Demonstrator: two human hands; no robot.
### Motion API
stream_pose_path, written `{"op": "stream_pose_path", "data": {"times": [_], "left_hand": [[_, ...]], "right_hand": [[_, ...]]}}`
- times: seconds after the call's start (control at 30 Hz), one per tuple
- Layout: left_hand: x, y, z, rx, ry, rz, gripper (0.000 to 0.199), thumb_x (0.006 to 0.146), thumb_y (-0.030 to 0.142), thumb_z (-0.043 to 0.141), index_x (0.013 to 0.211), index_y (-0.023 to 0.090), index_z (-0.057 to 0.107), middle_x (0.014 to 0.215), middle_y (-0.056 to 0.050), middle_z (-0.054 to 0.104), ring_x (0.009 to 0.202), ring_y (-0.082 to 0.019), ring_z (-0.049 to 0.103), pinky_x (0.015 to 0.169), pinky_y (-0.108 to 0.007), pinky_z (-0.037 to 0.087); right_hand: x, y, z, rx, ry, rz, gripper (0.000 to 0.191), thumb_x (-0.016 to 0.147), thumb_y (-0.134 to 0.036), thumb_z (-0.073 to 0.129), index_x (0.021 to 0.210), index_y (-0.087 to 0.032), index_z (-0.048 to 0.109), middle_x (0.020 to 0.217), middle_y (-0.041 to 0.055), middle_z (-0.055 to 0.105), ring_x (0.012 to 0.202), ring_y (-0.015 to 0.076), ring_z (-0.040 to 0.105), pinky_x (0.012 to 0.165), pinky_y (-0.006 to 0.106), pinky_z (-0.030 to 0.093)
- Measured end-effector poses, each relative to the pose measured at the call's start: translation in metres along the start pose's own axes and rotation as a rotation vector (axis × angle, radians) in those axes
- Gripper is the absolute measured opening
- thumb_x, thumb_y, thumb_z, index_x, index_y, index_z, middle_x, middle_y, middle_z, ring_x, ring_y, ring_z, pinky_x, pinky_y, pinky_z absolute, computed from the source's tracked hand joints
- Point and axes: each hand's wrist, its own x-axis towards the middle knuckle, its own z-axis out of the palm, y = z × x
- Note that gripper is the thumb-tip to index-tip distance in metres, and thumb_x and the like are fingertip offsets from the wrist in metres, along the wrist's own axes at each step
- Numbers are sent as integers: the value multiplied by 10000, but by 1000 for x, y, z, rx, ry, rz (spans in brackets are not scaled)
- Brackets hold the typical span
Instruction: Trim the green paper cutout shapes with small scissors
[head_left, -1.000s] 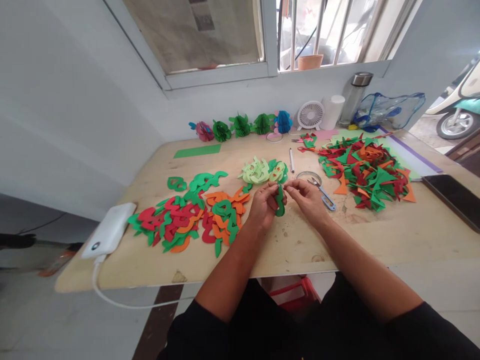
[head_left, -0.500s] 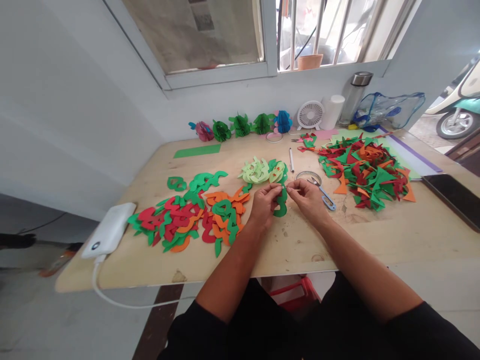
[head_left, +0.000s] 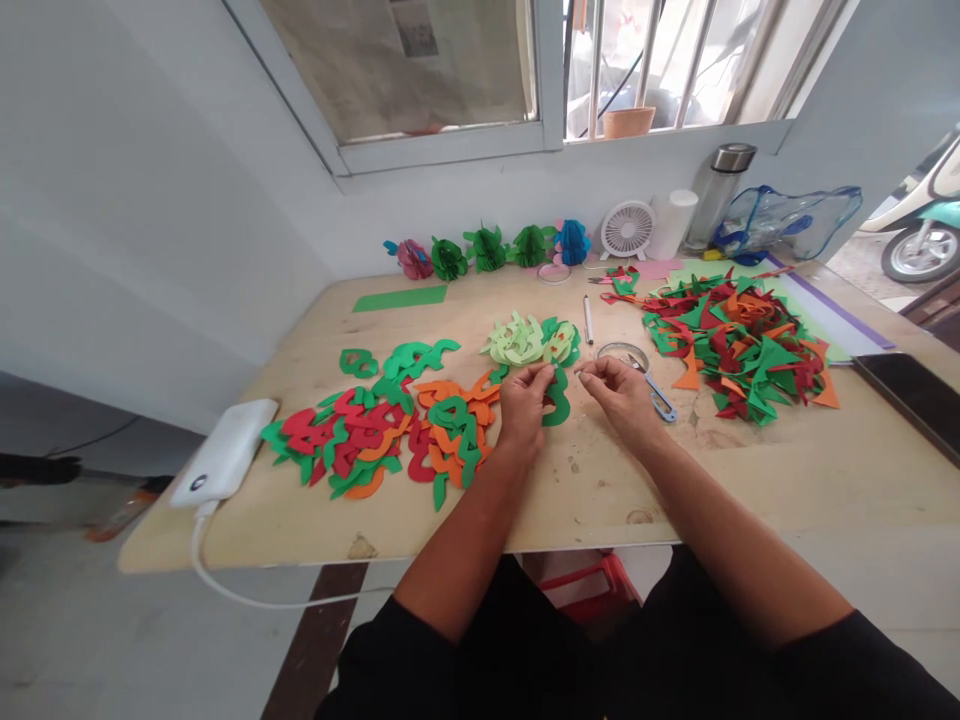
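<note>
My left hand [head_left: 527,402] pinches a curved green paper cutout [head_left: 557,408] between thumb and fingertips, just above the table. To its right, my right hand [head_left: 621,396] is closed in a pinch, apart from the cutout. A tiny pale bit shows at its fingertips, too small to name. Right behind the hands lie pale green cutouts [head_left: 517,338] and darker green ones. A roll of tape [head_left: 624,354] and a blue-handled craft knife [head_left: 661,402] lie beside my right hand. Left of my left hand spreads a heap of red, orange and green cutouts [head_left: 367,425].
Red, green and orange scraps [head_left: 750,340] are piled at the right, near a black phone [head_left: 911,390]. Along the wall stand honeycomb paper figures [head_left: 487,247], a small fan [head_left: 628,230] and a bottle [head_left: 720,200]. A pen [head_left: 588,320] and a white power bank [head_left: 225,455] also lie here.
My hands have drawn apart; the right fingertips have come away from the green cutout, which stays in my left hand. The whole view has shifted slightly.
</note>
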Motion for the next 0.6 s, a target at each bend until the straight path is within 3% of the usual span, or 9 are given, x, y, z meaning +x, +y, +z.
{"op": "stream_pose_path", "data": {"times": [0.17, 0.33, 0.6], "left_hand": [[0, 0, 1, 33, 40, 36, 195, 642, 309, 681, 733, 142, 641, 648, 1, 617, 510, -64, 503, 459, -179, 363], [-3, 1, 3, -37, -11, 16, 198, 622, 289, 697, 740, 140, 640, 647, 10, 611, 525, -71, 525, 473, -182, 380], [-4, 1, 5, -137, -140, -7, 267, 577, 296, 739, 780, 139, 663, 672, 10, 614, 554, -75, 545, 534, -209, 428]], "right_hand": [[-3, -6, 1, 48, -100, 22, 185, 726, -371, 623, 692, -196, 575, 795, 30, 636, 761, 165, 579, 639, 279, 457], [-5, -6, 3, 6, -162, 55, 181, 724, -352, 621, 696, -177, 584, 679, -6, 590, 586, 113, 519, 549, 245, 412], [-1, 5, -1, -73, -33, 6, 148, 707, -310, 630, 661, -172, 599, 590, -15, 550, 537, 109, 468, 520, 244, 368]]}}
